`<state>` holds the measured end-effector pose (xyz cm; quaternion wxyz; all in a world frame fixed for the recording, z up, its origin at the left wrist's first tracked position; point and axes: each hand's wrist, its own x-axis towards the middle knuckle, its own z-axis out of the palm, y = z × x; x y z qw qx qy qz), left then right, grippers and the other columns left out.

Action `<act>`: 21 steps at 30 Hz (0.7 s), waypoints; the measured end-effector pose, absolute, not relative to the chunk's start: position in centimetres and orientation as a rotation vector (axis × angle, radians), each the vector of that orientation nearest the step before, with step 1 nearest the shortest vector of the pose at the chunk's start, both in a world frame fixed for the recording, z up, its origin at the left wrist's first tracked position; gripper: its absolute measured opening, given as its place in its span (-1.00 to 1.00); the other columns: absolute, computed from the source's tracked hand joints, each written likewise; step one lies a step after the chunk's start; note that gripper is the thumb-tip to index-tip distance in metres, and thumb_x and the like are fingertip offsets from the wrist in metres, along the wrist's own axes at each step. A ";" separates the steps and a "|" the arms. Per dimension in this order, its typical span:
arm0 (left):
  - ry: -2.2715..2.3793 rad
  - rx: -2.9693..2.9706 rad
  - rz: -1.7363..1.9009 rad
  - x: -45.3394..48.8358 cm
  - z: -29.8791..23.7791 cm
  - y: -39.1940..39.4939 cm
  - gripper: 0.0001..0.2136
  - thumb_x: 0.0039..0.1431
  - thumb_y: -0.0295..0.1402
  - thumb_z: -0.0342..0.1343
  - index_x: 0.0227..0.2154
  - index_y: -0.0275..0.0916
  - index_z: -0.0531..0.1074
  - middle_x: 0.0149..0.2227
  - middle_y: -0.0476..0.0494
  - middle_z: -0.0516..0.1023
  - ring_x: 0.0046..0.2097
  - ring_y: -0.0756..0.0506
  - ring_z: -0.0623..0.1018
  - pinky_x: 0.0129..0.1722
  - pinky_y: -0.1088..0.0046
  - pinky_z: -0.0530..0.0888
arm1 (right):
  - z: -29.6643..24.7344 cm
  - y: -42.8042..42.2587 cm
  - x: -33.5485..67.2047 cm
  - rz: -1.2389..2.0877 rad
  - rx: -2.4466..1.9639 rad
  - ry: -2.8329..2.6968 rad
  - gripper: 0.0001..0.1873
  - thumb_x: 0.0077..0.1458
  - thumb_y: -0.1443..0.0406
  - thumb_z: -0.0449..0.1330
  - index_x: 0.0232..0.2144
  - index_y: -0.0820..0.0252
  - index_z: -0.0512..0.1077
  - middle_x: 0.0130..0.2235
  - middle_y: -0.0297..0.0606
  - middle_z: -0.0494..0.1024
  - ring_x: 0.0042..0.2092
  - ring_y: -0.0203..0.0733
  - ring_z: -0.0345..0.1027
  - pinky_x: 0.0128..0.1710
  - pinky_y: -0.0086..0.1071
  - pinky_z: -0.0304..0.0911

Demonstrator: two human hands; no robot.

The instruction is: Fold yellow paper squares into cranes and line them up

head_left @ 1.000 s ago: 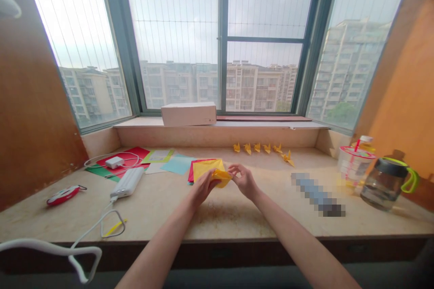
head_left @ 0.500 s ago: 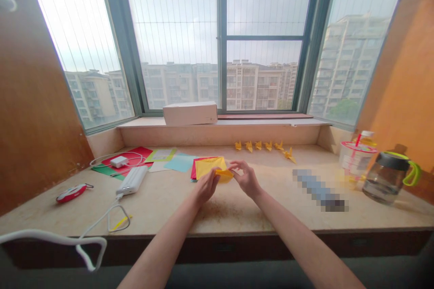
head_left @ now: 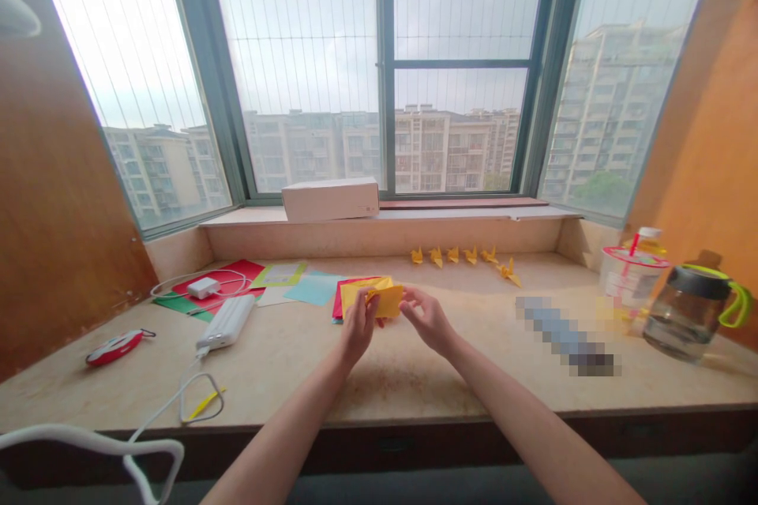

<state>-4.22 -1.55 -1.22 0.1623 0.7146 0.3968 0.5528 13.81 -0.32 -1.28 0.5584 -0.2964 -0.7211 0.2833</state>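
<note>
A folded piece of yellow origami paper (head_left: pixel 388 302) is held up above the worktop, its flat face toward me. My left hand (head_left: pixel 358 323) grips it by the left side, thumb in front and fingers partly behind. At its right edge, my right hand (head_left: pixel 429 322) has bent fingers and thumb closed on the paper's border. Just behind lies a stack of paper squares, a yellow sheet (head_left: pixel 349 296) on top and a red sheet (head_left: pixel 338 304) showing at the left. Several folded yellow paper cranes (head_left: pixel 453 254) stand in a row farther back.
To the left lie a white power bank (head_left: pixel 228 321), cable, charger (head_left: pixel 204 288), coloured sheets (head_left: pixel 311 288) and a red-and-white object (head_left: pixel 115 347). A blurred-out item (head_left: pixel 562 335), a lidded cup (head_left: pixel 631 276) and a water bottle (head_left: pixel 687 312) are at right. A white box (head_left: pixel 330 200) rests on the sill.
The yellow paper has been turned so that a broader flat face shows. My right hand has lowered slightly, its fingers less raised. The view has shifted a little.
</note>
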 end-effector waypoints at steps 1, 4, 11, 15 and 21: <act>1.100 2.001 1.568 -3.8 -1.1 -1.5 -0.77 0.38 -0.15 -0.15 -0.18 -0.19 0.26 -0.51 0.03 0.48 -0.52 -0.03 0.51 -0.50 0.48 0.44 | -1.2 -0.2 13.7 0.655 -0.732 -1.697 -0.55 0.18 -0.01 0.17 -0.09 0.21 0.50 -0.23 -0.16 0.64 -0.25 -0.10 0.49 -0.24 -0.28 0.36; 0.983 1.847 1.543 -2.7 -0.6 -0.8 -0.72 0.34 -0.08 -0.11 -0.15 -0.20 0.24 -0.45 -0.02 0.53 -0.52 -0.03 0.53 -0.55 0.49 0.47 | -0.8 0.5 13.6 0.577 -0.822 -1.618 -0.66 0.18 0.05 0.18 -0.28 0.20 0.55 -0.31 -0.21 0.64 -0.31 -0.12 0.45 -0.25 -0.29 0.34; 0.915 1.641 1.330 -2.5 0.8 3.2 -0.56 0.20 0.10 0.00 -0.18 -0.21 0.24 -0.47 0.00 0.50 -0.55 -0.07 0.58 -0.67 0.53 0.45 | 0.0 4.4 14.9 0.570 -0.861 -1.657 -0.69 0.18 0.10 0.18 -0.37 0.21 0.56 -0.41 -0.25 0.64 -0.38 -0.14 0.46 -0.35 -0.34 0.33; 0.855 1.497 1.236 -3.6 0.2 4.4 -0.48 0.20 0.17 -0.07 -0.19 -0.27 0.32 -0.40 -0.09 0.53 -0.52 -0.07 0.59 -0.60 0.49 0.50 | -0.1 5.7 15.6 0.388 -0.826 -1.790 -0.74 0.24 0.15 0.15 -0.30 0.17 0.56 -0.33 -0.24 0.65 -0.30 -0.11 0.49 -0.26 -0.29 0.35; 0.770 1.382 1.193 -4.0 -0.1 3.8 -0.47 0.12 0.14 0.09 -0.20 -0.32 0.42 -0.29 -0.22 0.58 -0.38 -0.13 0.63 -0.35 0.34 0.58 | -1.0 5.0 16.2 0.051 -0.692 -1.946 -0.70 0.31 0.26 0.09 0.07 0.02 0.40 -0.06 -0.17 0.61 -0.10 -0.07 0.50 -0.07 -0.19 0.35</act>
